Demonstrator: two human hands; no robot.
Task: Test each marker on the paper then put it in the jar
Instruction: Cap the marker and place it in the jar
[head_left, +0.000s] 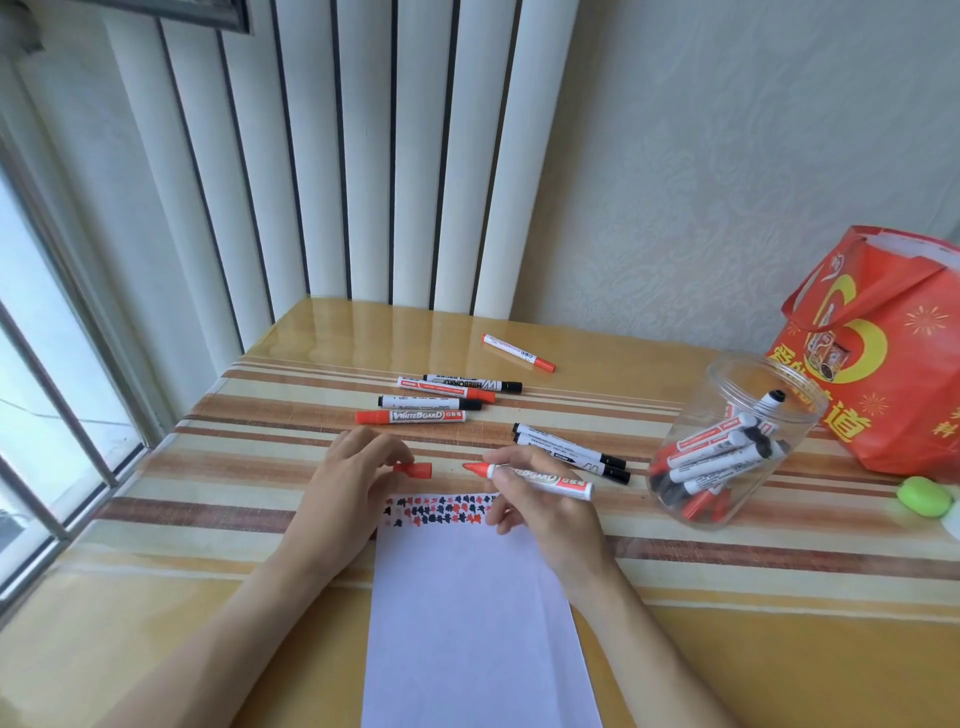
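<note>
Uncapped red marker (540, 480) above marked paper (467, 613).

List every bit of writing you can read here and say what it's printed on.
"WHITEBOARD": red marker lying on the table.
"WHITEBOARD", seen upside down: black marker at the back of the group.
"...BOARD", partly covered: red marker in the right hand.
Red bag: large yellow characters, cut off, unreadable.
Other marker labels: too small.

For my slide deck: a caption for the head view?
Right hand holds uncapped red marker, left hand its cap, above marked paper.
</note>
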